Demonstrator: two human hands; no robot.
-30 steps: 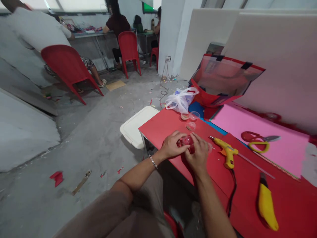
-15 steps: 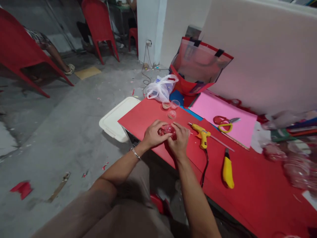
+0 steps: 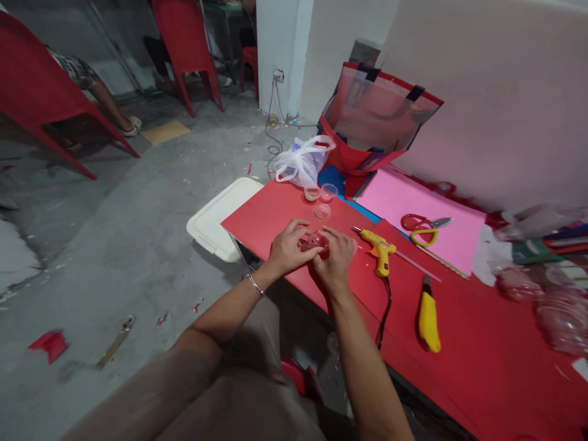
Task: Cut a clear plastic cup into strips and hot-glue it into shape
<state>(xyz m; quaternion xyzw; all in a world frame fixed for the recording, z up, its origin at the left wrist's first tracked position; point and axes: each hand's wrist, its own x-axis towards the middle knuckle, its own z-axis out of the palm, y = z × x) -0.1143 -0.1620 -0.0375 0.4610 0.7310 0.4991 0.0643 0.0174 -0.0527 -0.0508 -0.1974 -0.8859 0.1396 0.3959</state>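
Both my hands meet over the near left part of a red-covered table [image 3: 459, 343]. My left hand [image 3: 287, 248] and my right hand [image 3: 336, 263] are closed together around a small clear plastic ball with red inside [image 3: 315, 241]. Just beyond them lie three small clear plastic domes [image 3: 322, 211]. A yellow glue gun [image 3: 379, 251] lies to the right of my right hand, its black cord running off the table edge.
A yellow utility knife [image 3: 428, 318], red-and-yellow scissors [image 3: 420, 222] on a pink sheet [image 3: 418, 211], a red mesh bag [image 3: 376, 122] and a white plastic bag [image 3: 303, 162] are on the table. A white lid [image 3: 220, 217] lies on the floor. Red chairs [image 3: 41, 92] and a seated person's legs are behind.
The view has tipped down and right, bringing more of the table's right side into view. My hands stay closed on the small ball in the same place.
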